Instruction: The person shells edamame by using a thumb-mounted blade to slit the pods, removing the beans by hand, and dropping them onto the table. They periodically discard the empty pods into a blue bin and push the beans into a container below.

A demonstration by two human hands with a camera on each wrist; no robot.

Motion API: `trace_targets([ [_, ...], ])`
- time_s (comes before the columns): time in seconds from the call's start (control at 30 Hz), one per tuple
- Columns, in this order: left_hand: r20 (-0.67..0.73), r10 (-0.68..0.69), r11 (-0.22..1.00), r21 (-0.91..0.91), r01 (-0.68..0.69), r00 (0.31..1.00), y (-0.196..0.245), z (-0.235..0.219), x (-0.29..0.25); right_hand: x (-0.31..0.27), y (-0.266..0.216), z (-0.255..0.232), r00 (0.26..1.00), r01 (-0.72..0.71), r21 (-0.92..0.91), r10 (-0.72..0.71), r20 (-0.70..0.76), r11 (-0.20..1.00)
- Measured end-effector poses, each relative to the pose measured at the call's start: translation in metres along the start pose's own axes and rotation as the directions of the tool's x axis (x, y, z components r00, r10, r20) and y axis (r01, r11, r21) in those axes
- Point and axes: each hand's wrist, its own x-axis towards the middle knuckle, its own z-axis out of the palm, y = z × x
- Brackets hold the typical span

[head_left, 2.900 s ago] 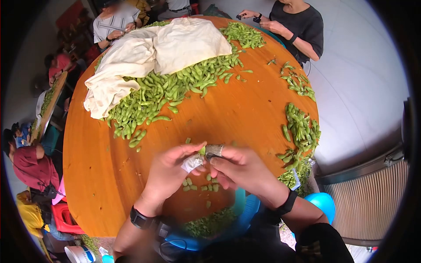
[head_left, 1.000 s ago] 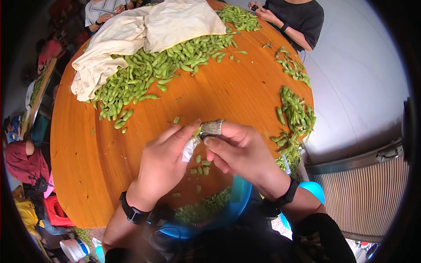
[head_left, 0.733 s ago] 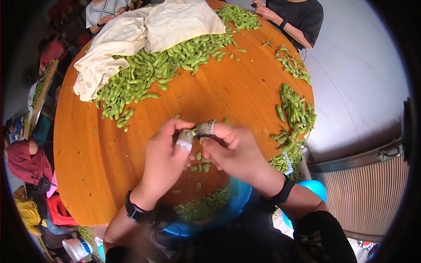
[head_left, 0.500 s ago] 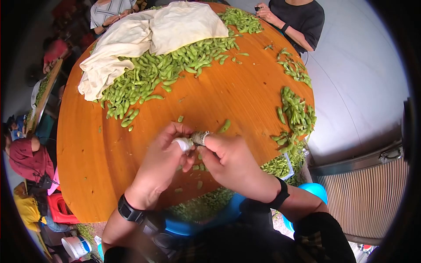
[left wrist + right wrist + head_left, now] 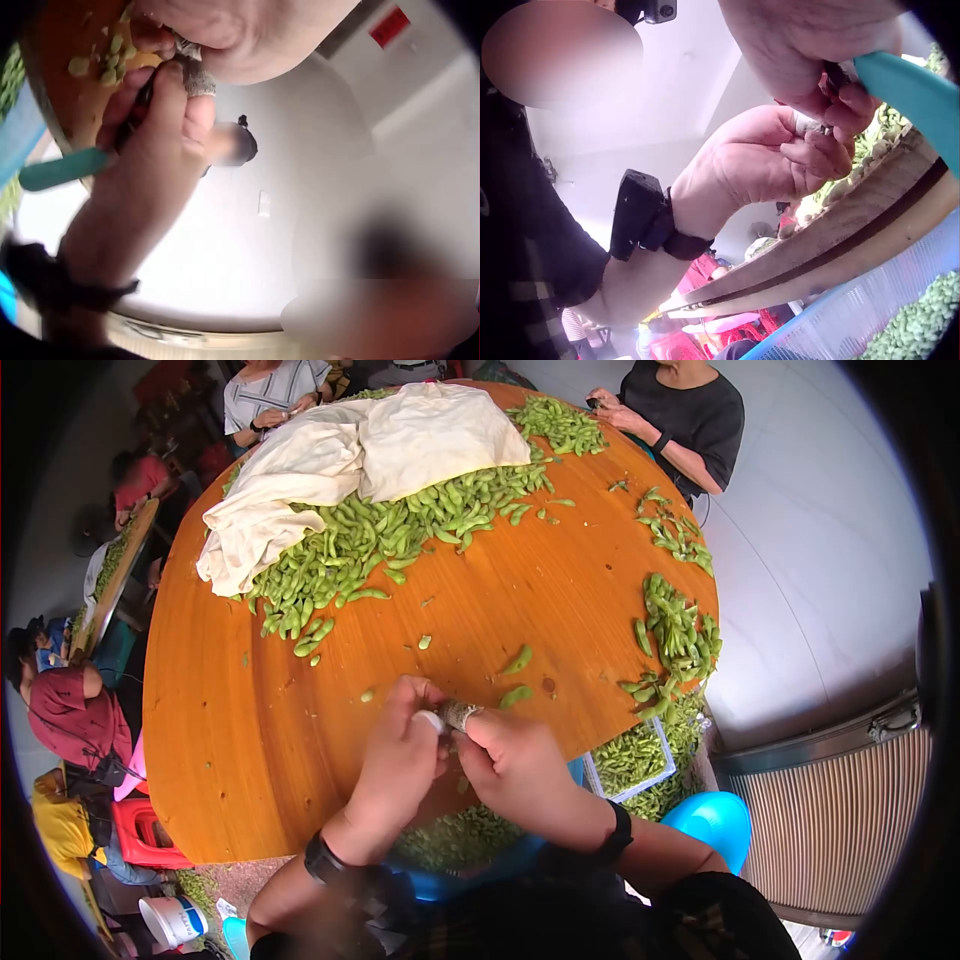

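Both hands are bunched together at the near edge of the round bench (image 5: 250, 760). Left hand (image 5: 400, 760) and right hand (image 5: 515, 765) pinch one edamame pod (image 5: 458, 715) between the fingertips, each grip closed on it; the right also holds a teal-handled tool (image 5: 64, 169). Looks like mid-shelling to me. Next it probably needs the beans popped out over the blue basin (image 5: 470, 855) below.
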Motion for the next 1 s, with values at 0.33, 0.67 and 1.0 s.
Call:
trace_targets([
  [0.33,0.261,0.449,0.327,0.842,-0.429,0.855,0.004,0.005,-0.016,0.002,0.001,-0.005,0.995,-0.101,0.183,0.097,0.030,0.978],
  [0.67,0.086,0.255,0.885,0.381,-0.268,0.963,0.002,-0.006,0.002,0.011,0.005,-0.017,0.993,-0.008,0.023,0.005,0.116,1.000],
  [1.0,0.164,0.447,0.563,0.712,-0.419,0.879,0.011,-0.014,-0.003,0.021,0.010,-0.039,0.999,-0.002,-0.066,0.005,0.042,0.998],
])
